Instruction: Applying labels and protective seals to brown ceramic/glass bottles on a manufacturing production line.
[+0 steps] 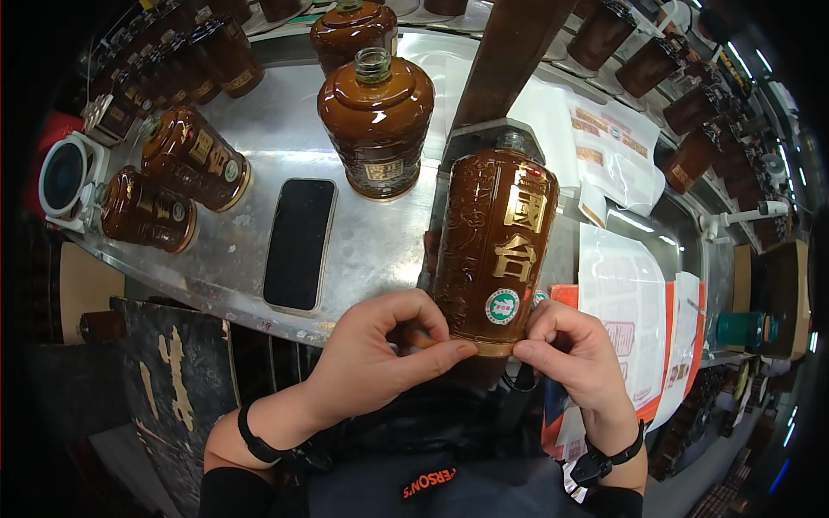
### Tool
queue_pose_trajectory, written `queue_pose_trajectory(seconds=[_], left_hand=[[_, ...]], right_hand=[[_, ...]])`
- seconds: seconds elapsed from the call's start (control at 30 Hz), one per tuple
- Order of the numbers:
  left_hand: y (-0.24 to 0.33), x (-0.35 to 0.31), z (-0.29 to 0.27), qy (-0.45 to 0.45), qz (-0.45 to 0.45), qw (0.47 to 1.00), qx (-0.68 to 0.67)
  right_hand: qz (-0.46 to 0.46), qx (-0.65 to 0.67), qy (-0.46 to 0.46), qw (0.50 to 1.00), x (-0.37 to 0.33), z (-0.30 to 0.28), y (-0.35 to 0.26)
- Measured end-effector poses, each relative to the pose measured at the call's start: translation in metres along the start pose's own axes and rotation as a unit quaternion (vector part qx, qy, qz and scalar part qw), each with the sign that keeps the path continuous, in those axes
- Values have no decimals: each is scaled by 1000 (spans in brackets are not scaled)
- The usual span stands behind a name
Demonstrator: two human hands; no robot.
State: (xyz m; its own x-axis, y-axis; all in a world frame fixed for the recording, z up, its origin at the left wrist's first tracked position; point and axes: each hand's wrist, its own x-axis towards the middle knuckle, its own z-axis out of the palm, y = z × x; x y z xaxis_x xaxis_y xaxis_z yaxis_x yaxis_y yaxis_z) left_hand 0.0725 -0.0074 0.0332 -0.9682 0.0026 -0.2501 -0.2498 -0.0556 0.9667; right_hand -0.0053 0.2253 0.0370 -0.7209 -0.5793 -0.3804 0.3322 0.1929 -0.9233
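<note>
A brown glazed bottle lies in front of me, its neck away and its base toward me. Raised gold characters and a round green-and-white sticker show on its side. Along the base edge runs a thin gold strip. At the left end of this strip, my left hand is closed in a pinch, thumb against the bottle. My right hand pinches at the strip's right end, just below the sticker. The far side of the bottle, turned toward the bench, is hidden.
A black phone lies on the metal bench. Beyond it stands a brown bottle, and two more bottles lean at the left. Sticker sheets lie to the right beside a brown post. Several bottles line the back.
</note>
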Motion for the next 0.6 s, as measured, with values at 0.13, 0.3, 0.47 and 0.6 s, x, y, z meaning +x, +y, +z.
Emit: queue_pose_trajectory(seconds=[0.13,0.3,0.47,0.6], left_hand=[[0,1,0,-3,6,1000,0],[0,1,0,-5,9,1000,2],[-2,1,1,0,6,1000,-2],[-3,1,0,1,11,1000,8]], right_hand=[[0,8,0,1000,0,0,-1],[3,9,1,1000,-1,-1,1],[3,17,2,1000,-1,-1,1],[0,17,-4,1000,0,-1,2]])
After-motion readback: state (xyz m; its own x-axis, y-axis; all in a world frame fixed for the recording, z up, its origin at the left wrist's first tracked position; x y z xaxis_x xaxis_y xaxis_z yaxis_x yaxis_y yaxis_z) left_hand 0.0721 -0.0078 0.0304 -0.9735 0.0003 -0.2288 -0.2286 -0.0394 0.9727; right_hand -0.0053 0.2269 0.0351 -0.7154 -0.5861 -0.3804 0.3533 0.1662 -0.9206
